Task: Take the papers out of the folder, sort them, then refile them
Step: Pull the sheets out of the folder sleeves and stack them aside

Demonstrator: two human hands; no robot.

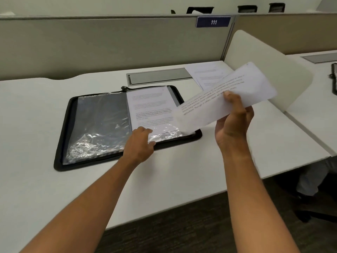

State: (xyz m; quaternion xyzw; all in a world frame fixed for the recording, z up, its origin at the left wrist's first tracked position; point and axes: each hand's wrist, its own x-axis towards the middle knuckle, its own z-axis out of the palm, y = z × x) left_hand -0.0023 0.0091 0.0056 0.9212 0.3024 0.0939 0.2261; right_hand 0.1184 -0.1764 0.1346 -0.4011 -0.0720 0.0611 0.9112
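Nearest, two bare forearms reach over the white desk (pixel 36 110). Left hand (pixel 139 143) rests on the lower edge of a clear plastic sleeve (pixel 155 114), fingers lightly bent, seemingly pinning it; a firm grip cannot be told. Right hand (pixel 232 117) pinches one printed sheet (pixel 228 95), lifted clear of the desk, thumb on top. Zip folder (pixel 125 125) lies open flat: left sleeve looks empty, right sleeve holds at least one page. Farther back, a loose pile of removed papers (pixel 206 75), two or so, beside the cable tray (pixel 158 76). Judged: removal partway done; sorting and refiling remain.
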